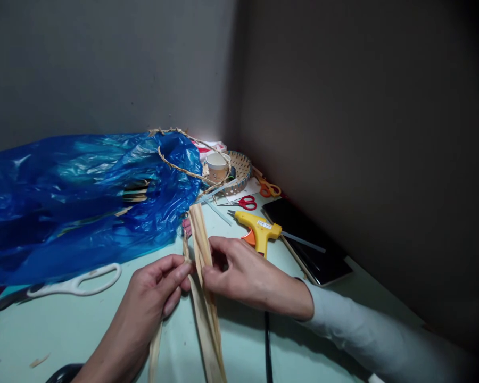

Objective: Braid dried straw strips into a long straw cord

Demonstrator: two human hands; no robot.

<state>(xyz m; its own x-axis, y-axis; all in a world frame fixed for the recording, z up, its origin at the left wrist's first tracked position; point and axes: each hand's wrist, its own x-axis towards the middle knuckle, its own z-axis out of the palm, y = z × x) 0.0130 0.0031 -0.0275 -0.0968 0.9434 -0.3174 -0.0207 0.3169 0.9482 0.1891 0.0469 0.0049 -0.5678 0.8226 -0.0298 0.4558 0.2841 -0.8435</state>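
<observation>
My left hand [163, 282] pinches the lower end of a thin braided cord [186, 246] of pale dried plant fibre. From that pinch a loose strand [155, 346] hangs down toward me. Just to its right, my right hand [239, 271] grips a long flat strip of straw-coloured dried fibre [199, 229] between thumb and fingers. The strip stands nearly upright, its top end free and its lower part running down past the front of the view. Another pale strip [199, 314] passes between the hands. Where the strips meet the braid is partly hidden by my left fingers.
A crumpled blue plastic bag [83, 202] spreads across the left, with fibre strips inside. White-handled scissors [80, 282] lie before it. Behind are a woven basket [243, 165], a paper cup [217, 166] and red scissors [247, 202]. A yellow glue gun [259, 226] rests beside a black tablet [315, 250].
</observation>
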